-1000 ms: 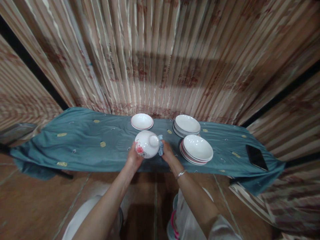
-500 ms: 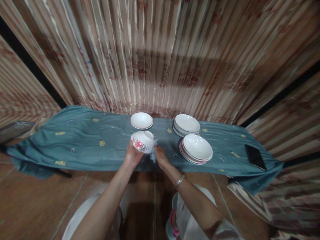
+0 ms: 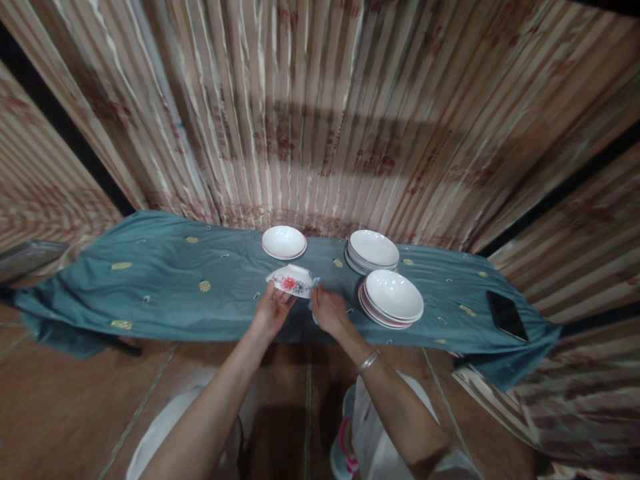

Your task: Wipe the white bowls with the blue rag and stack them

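2 hands (image 3: 274,311) (image 3: 330,311) w/ 1 bowl (image 3: 292,281), 1 cloth (image 3: 314,312)

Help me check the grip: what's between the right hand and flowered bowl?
A blue cloth, partly hidden by the right hand, shows there in the head view.

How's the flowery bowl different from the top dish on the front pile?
The flowery bowl is upside down; the top dish faces up. The left hand holds the flowery bowl, while the top dish sits on the front pile. Both look white.
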`<state>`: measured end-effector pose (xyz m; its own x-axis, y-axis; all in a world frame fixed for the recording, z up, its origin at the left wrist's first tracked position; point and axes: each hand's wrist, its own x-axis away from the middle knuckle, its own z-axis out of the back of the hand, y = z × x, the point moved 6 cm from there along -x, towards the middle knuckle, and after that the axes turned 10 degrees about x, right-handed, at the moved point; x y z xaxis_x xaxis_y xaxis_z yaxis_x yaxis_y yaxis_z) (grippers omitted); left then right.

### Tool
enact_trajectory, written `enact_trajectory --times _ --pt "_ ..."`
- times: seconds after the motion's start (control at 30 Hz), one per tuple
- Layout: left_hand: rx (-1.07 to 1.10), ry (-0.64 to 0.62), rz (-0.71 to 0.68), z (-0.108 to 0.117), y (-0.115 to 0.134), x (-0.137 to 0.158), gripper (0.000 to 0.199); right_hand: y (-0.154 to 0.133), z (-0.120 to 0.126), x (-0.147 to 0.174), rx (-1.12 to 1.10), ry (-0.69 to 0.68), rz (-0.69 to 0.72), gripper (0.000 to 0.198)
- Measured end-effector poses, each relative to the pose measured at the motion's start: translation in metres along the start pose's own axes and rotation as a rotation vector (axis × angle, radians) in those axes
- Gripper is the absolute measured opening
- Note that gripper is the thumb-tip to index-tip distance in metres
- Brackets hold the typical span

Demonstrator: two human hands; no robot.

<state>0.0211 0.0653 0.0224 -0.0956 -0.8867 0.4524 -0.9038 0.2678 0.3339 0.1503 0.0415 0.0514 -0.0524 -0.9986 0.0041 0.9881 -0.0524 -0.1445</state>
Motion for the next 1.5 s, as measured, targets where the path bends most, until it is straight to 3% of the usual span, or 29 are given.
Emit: enact_trajectory --times 0.17,0.43,0.83,0.97,1.07,1.2,1.5 --pt "-0.034 -0.006 0.001 -0.003 -0.006 0.003 0.029 -0.016 0.015 0.012 0.198 0.074 0.084 0.039" --pt "-0.098 0.008 -0.037 -0.004 -0.010 0.005 0.032 -0.039 0.022 0.024 0.264 0.162 0.200 0.041" --pt "-0.211 -0.102 -0.106 0.005 -0.013 -0.002 0.019 -0.044 0.033 0.027 0.129 0.258 0.311 0.044" --pt "-0.238 -0.135 -0.095 0.005 -0.012 -0.003 0.020 -0.032 0.038 0.020 0.025 0.373 0.334 0.042" --pt "-0.278 -0.162 -0.115 0.004 -0.010 -0.004 0.026 -0.024 0.031 0.013 -0.006 0.454 0.349 0.041" --pt "-0.311 -0.179 -0.169 0.002 -0.007 -0.005 0.030 -0.024 0.016 0.007 -0.022 0.463 0.418 0.045" --pt "-0.448 -0.237 -0.160 0.005 -0.011 -0.008 0.019 0.003 0.021 -0.018 -0.218 0.435 0.209 0.043"
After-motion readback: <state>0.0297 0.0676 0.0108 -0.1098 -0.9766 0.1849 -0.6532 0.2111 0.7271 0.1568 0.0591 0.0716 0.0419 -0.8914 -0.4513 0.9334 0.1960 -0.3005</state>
